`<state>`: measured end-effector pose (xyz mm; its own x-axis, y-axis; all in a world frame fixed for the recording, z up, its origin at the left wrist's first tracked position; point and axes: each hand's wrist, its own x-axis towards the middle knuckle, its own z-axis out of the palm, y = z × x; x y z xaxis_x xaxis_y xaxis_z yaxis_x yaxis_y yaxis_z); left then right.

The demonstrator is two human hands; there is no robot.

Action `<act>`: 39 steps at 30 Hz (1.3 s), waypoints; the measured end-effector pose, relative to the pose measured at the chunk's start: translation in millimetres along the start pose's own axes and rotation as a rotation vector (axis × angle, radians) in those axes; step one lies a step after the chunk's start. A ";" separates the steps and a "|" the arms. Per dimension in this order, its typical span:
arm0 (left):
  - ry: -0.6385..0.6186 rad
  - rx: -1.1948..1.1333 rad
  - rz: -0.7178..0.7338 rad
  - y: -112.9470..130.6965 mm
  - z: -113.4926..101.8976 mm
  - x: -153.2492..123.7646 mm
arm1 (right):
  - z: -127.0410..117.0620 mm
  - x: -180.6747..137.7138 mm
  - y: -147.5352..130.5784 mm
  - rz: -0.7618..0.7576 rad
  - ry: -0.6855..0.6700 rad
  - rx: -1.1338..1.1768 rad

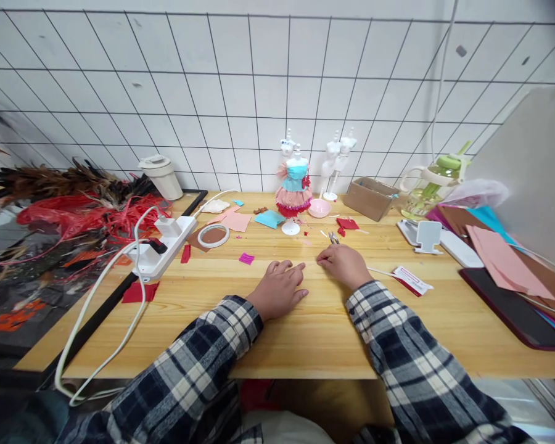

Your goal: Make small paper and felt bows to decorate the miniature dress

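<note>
My left hand [280, 288] rests palm down on the wooden tabletop with its fingers stretched out and slightly spread. It holds nothing. To its right, my right hand [345, 265] is closed low over the wood, thumb and fingers pinched together. Whatever lies between those fingertips is too small or hidden to make out. Small metal tool tips [334, 237] poke out just behind its knuckles; whether the hand touches that tool, I cannot tell. Beyond both hands stands a mini dress form [298, 179] wearing a turquoise, pink and red paper dress. Paper scraps lie around its white base [291, 228].
White bare mannequins [340, 157], a pink bowl [319, 208] and a cardboard box [371, 198] stand along the wall. A power strip [166, 246] with looping cables and a tape roll [213, 235] lie left. Right are a phone stand [428, 236], bottle [430, 185] and paper sheets [509, 259].
</note>
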<state>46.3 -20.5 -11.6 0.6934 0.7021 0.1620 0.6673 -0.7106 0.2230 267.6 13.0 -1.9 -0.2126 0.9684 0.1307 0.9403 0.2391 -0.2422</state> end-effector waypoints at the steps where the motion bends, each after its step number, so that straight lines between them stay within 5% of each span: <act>1: 0.000 -0.031 -0.014 -1.2 0.6 -0.9 | -1.9 -0.4 3.8 0.019 0.009 0.008; 8: 0.032 -0.158 -0.077 -5.4 -1.0 -2.2 | -12.1 -11.4 21.6 0.074 0.170 0.115; 14: 0.167 -0.167 -0.081 -4.3 -12.5 -3.5 | -34.9 -46.3 80.0 0.292 0.482 0.015; 18: 0.257 -0.164 -0.023 7.2 -13.7 10.0 | -34.3 -55.0 104.5 0.264 0.262 -0.033; 22: 0.323 -0.131 0.009 29.4 -3.2 47.2 | -24.7 -48.5 92.6 0.240 0.075 -0.044; 29: 0.356 -0.114 0.019 64.7 26.1 109.0 | -22.3 -52.3 94.3 0.178 0.046 0.001; 39: 0.234 -0.062 0.145 66.5 33.6 99.9 | -11.3 -61.1 92.8 -0.060 0.114 0.122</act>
<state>169.2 0.7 -12.9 0.6942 0.5898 0.4126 0.5427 -0.8054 0.2382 370.9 -24.7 -21.5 -0.2293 0.9394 0.2549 0.8861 0.3098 -0.3447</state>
